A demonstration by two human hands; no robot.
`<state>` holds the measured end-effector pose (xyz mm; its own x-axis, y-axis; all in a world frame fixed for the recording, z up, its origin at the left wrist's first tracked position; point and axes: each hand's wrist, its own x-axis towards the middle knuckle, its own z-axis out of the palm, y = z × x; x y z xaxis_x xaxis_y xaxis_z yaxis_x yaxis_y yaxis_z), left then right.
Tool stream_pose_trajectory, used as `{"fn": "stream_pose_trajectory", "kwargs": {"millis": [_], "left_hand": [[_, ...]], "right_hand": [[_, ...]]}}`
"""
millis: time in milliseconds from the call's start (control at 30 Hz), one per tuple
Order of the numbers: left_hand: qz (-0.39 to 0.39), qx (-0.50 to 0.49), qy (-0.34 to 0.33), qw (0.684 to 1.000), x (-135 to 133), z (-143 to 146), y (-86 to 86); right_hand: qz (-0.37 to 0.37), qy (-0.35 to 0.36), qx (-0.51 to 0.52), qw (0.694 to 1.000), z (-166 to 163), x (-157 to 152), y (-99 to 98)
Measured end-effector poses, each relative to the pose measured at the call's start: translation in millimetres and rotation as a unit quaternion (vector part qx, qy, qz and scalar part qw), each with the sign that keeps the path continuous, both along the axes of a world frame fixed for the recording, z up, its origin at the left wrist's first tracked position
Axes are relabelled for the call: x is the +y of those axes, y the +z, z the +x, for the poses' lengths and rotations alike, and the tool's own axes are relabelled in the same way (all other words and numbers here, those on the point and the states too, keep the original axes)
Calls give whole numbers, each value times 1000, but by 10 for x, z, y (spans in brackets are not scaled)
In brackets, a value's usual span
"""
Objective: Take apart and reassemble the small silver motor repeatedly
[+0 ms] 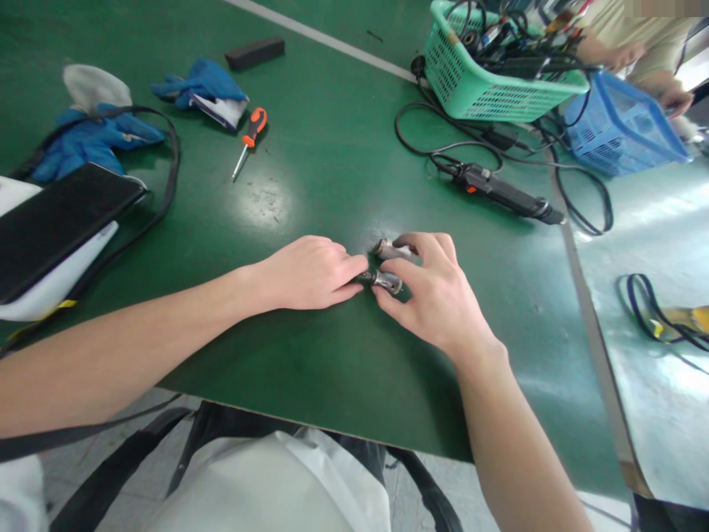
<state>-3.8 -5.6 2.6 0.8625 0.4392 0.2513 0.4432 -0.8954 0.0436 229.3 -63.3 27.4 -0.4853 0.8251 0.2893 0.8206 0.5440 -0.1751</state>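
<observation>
Metal part (384, 281) is being pinched at both ends: left hand (307, 273) is lying flat, right hand (437, 295) is arching over it.

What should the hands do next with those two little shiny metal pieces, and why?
Probably a small one: the right hand should firm its pinch on the nearer metal piece and raise it slightly off the green table. The left hand meets only its end with fingertips, and the farther metal piece lies close behind, under the right forefinger, so room is tight.
</observation>
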Motion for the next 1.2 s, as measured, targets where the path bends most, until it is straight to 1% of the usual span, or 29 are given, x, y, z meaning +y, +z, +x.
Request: {"fn": "stream_pose_trajectory", "kwargs": {"millis": [167,267,433,633,900,1200], "left_hand": [[-6,-3,6,1000,-3,-1,14],[4,-2,2,1000,-1,4,11],[21,-1,-14,1000,8,11,1],[23,7,-11,1000,20,11,-19],[13,5,5,1000,3,6,-10],[16,0,-9,1000,10,8,-14]], "right_hand": [[-21,6,-22,1000,-100,-59,69],[-33,7,-19,999,-116,-58,66],[-29,-3,-23,999,-98,-47,43],[-37,-18,-16,999,-98,-58,32],[-76,-40,-23,996,-62,-25,-45],[-97,-41,-38,994,-61,-19,-117]]}}
